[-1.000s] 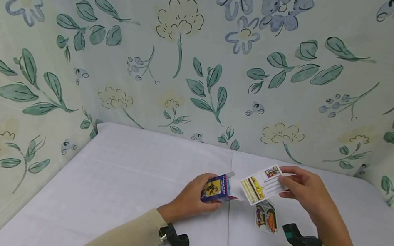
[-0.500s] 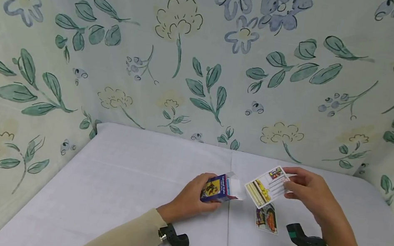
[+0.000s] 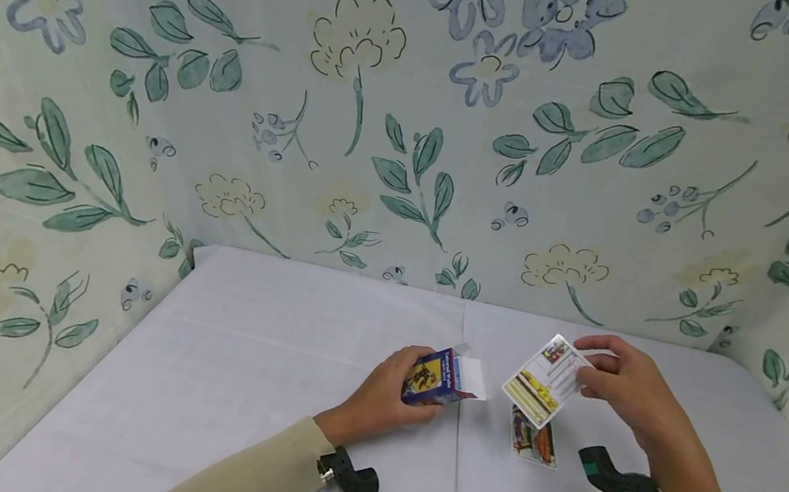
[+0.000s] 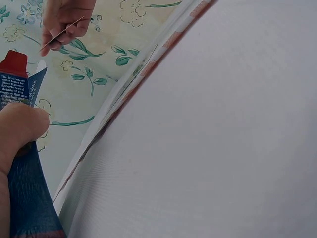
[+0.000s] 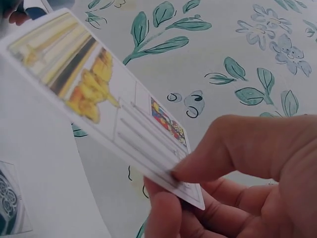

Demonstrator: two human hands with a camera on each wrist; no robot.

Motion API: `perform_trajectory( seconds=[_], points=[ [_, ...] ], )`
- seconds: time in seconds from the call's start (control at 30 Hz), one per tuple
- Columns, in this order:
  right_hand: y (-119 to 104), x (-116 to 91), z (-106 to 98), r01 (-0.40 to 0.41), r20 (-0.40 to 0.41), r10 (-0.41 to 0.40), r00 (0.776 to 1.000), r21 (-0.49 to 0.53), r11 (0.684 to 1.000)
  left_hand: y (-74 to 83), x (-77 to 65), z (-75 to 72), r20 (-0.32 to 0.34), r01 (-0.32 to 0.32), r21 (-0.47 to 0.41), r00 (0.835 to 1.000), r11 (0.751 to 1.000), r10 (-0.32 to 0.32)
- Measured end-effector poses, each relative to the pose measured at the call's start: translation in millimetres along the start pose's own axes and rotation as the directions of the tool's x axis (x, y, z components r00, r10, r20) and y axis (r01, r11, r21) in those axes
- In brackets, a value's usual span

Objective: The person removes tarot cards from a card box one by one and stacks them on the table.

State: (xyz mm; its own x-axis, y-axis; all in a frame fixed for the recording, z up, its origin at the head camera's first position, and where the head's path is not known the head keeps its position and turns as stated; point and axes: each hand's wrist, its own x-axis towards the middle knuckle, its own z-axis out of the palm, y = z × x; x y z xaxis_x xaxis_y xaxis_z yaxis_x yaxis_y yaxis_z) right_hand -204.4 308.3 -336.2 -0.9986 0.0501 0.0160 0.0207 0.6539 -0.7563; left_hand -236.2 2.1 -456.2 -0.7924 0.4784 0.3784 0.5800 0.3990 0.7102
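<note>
My left hand (image 3: 377,391) grips a small blue card box (image 3: 431,377) whose end flaps stand unfolded toward the right. In the left wrist view, the thumb presses the box's printed side, below a red flap (image 4: 15,63). My right hand (image 3: 628,388) pinches a white-bordered printed card (image 3: 544,380) by one corner, between thumb and fingers, raised and tilted above the table. The right wrist view shows its face, with yellow figures and lines. Below it, a second, colourful card (image 3: 535,444) lies on the table, its upper part hidden behind the held card.
A white cloth (image 3: 295,308) covers the table, with a crease running front to back near the middle. Behind it and at both sides hangs a flower-patterned curtain (image 3: 327,186). A black wrist camera (image 3: 354,476) juts from the left forearm, another black camera (image 3: 612,478) from the right.
My right hand has drifted a little to the right with the card, away from the box, and the card has turned more upright. The left hand and box stay put.
</note>
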Motion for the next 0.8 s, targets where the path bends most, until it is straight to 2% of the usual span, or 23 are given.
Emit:
perform_trajectory(
  seconds=[0.13, 0.67, 0.8],
  points=[
    [4.3, 2.2, -0.2, -0.022, -0.006, 0.022, 1.0, -0.008, 1.0, -0.9, -0.1, 0.3, -0.002, -0.006, 0.004, 1.0, 1.0, 0.006],
    [18.4, 6.1, 1.9, -0.014, -0.013, 0.014, 1.0, -0.023, 1.0, -1.3, 0.0, 0.7, -0.001, -0.001, 0.005, 1.0, 1.0, 0.001],
    [21.7, 6.9, 3.4, -0.039, -0.002, 0.039, 0.999, -0.028, 0.999, -0.8, -0.2, 0.3, 0.004, -0.001, 0.003, 1.0, 1.0, 0.001]
  ],
)
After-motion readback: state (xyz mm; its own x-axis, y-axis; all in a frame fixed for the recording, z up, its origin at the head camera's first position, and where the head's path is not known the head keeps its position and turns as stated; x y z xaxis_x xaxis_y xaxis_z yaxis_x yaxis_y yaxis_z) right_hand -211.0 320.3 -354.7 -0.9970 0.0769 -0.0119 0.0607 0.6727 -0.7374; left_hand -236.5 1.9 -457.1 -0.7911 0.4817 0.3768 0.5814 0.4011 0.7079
